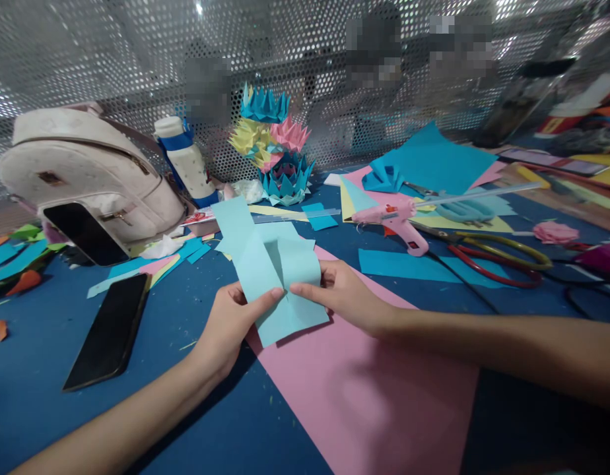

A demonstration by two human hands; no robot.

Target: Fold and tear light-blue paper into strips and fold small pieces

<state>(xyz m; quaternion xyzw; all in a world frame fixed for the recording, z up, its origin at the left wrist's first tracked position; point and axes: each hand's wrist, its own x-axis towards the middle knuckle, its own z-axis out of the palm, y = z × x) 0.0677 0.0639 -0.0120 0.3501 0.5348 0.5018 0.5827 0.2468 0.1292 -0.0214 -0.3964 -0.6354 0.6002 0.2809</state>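
Note:
Both of my hands hold light blue paper (pixel 298 310) above the table, its sheets folded and overlapping with a crease near the middle. My left hand (pixel 236 320) pinches the left part, thumb on top and the other fingers hidden behind. From the right, my right hand (pixel 347 297) grips the curled side, its thumb pointing at the crease. The two thumb tips almost meet there. Underneath lies a large sheet of pink paper (pixel 384 389).
Folded paper flowers (pixel 285 178) stand at the back. To the right are a pink glue gun (pixel 394 218), scissors (pixel 498 257) and blue paper (pixel 428 158). A black phone (pixel 107 333), a white backpack (pixel 87 165) and a bottle (pixel 189 161) are on the left.

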